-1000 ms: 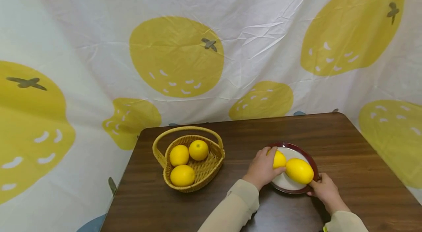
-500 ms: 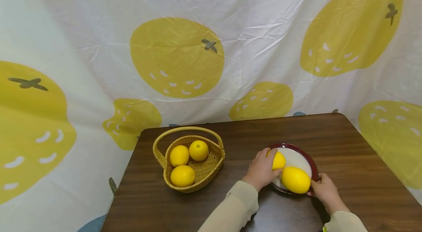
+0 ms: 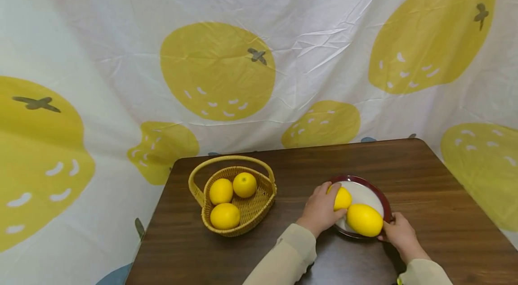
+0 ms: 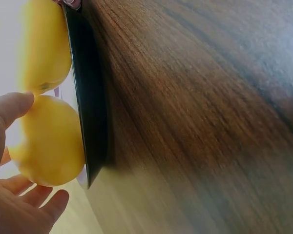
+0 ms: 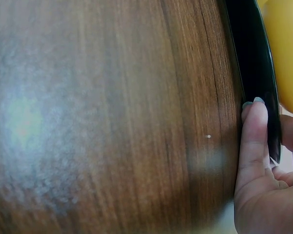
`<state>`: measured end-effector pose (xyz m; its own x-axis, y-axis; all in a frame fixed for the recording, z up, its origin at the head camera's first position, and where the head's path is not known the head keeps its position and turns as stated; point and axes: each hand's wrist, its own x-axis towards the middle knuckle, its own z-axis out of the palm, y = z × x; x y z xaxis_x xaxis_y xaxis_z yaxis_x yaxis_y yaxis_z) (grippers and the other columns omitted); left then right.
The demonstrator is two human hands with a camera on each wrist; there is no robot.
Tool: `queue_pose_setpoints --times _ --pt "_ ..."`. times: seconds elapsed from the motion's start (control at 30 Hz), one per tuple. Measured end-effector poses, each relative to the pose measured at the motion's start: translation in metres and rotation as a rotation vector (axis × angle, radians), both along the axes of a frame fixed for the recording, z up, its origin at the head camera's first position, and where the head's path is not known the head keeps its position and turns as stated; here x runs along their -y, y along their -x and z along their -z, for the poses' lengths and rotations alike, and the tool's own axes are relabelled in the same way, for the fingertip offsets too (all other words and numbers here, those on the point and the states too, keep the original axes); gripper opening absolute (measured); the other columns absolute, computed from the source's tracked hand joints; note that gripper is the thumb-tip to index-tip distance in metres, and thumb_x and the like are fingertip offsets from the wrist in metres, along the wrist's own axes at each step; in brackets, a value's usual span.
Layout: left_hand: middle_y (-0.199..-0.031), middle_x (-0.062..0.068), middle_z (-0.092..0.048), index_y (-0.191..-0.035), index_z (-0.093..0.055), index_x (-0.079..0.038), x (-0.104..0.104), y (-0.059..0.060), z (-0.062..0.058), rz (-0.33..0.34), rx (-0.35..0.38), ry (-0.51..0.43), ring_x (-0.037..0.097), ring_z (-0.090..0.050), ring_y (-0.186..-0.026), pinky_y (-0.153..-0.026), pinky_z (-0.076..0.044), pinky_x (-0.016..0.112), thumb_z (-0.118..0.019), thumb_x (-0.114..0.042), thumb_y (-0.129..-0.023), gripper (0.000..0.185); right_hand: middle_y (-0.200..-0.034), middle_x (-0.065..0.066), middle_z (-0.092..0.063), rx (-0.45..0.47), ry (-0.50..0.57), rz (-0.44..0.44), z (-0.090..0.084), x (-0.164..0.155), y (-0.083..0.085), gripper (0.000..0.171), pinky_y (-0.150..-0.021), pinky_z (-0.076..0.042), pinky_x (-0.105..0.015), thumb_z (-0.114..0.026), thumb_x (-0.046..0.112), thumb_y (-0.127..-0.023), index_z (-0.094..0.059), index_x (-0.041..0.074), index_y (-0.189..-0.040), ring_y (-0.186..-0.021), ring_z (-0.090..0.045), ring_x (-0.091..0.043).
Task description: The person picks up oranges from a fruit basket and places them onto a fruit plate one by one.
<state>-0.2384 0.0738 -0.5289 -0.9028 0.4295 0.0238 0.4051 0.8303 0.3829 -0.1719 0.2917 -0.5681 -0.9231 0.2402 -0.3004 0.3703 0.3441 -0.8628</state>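
Observation:
A round plate point(image 3: 369, 193) with a white inside and dark red rim stands on the right part of the table. My left hand point(image 3: 321, 207) grips a yellow lemon point(image 3: 342, 198) at the plate's left side, thumb and fingers curled round it; the left wrist view shows this lemon point(image 4: 49, 144) at the rim. Beside it, a second lemon point(image 3: 365, 220) lies near the plate's front edge. My right hand point(image 3: 401, 234) pinches the rim at the right; in the right wrist view, fingers lie under the dark outer wall of the plate point(image 5: 254, 53), thumb over the edge.
A wicker basket point(image 3: 255, 211) with a tall handle stands on the left of the brown wooden table point(image 3: 299, 163), holding three lemons point(image 3: 224, 216). Behind the table hangs a white cloth point(image 3: 315, 60) printed with large yellow fruit.
The second lemon has rolled toward the plate's front edge, then shifted slightly back to the right. Both hands have stayed nearly in place, and the basket has not moved.

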Motion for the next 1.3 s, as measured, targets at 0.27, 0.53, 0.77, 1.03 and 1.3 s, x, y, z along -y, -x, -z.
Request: queue_pose_setpoints --times 0.27,0.53,0.77,1.03,1.3 --pt "-0.154 0.001 -0.044 -0.154 -0.035 -0.035 0.009 -0.006 -0.001 0.026 -0.026 0.004 0.021 -0.047 -0.138 -0.11 -0.046 0.042 -0.069 -0.051 -0.092 0.073 -0.087 -0.013 -0.056 -0.01 0.008 -0.005 0.005 -0.002 0.002 0.042 -0.062 -0.057 -0.023 -0.052 0.011 -0.101 -0.035 -0.018 -0.127 -0.063 -0.064 -0.009" --pt "-0.149 0.001 -0.048 -0.153 -0.038 -0.03 0.021 -0.014 0.005 0.056 -0.106 -0.017 0.021 -0.051 -0.135 -0.107 -0.048 0.04 -0.07 -0.046 -0.093 0.07 -0.086 -0.013 -0.057 -0.009 -0.011 -0.012 0.005 -0.003 0.001 0.043 -0.062 -0.057 -0.023 -0.052 0.012 -0.1 -0.035 -0.018 -0.126 -0.062 -0.065 -0.01" --pt "-0.135 -0.001 -0.058 -0.144 -0.051 -0.023 0.034 -0.017 0.013 0.074 -0.247 -0.078 0.017 -0.058 -0.123 -0.103 -0.05 0.034 -0.071 -0.043 -0.093 0.058 -0.087 -0.015 -0.057 -0.008 -0.029 -0.007 0.003 0.0 0.0 0.046 -0.062 -0.057 -0.023 -0.053 0.014 -0.1 -0.035 -0.018 -0.127 -0.062 -0.065 -0.009" --pt "-0.126 -0.002 -0.062 -0.136 -0.06 -0.021 0.044 -0.026 0.013 0.067 -0.249 -0.088 0.016 -0.058 -0.117 -0.103 -0.05 0.032 -0.069 -0.039 -0.095 0.045 -0.085 -0.013 -0.056 -0.012 -0.049 -0.005 0.002 -0.001 -0.001 0.047 -0.061 -0.056 -0.021 -0.052 0.014 -0.099 -0.036 -0.019 -0.127 -0.061 -0.065 -0.008" --pt "-0.114 -0.005 -0.066 -0.123 -0.068 -0.02 0.048 -0.032 0.009 0.069 -0.222 -0.167 0.01 -0.058 -0.105 -0.094 -0.052 0.022 -0.07 -0.031 -0.096 0.029 -0.085 -0.013 -0.058 -0.007 -0.067 -0.01 0.002 0.0 0.0 0.049 -0.061 -0.054 -0.02 -0.054 0.016 -0.099 -0.037 -0.019 -0.128 -0.061 -0.066 -0.008"
